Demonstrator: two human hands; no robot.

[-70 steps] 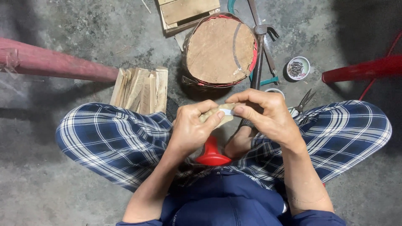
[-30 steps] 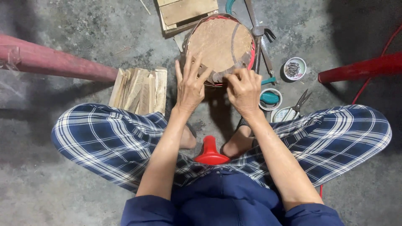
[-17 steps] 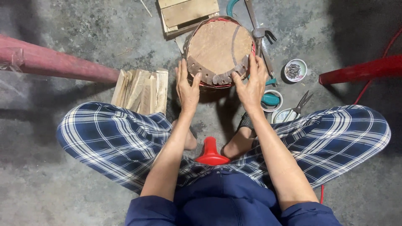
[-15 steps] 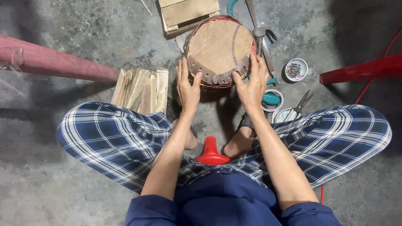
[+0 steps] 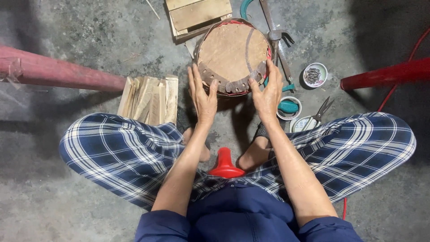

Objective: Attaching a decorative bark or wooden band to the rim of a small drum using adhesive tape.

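Now my left hand (image 5: 202, 96) and right hand (image 5: 267, 92), fingers spread, press the small hide-covered drum (image 5: 233, 51) at seven and five o'clock.

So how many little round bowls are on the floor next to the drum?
3. One small dish holding nails sits right of the drum. A ring-shaped cup lies by the right hand. A third peeks out beside the pliers, partly hidden by the knee.
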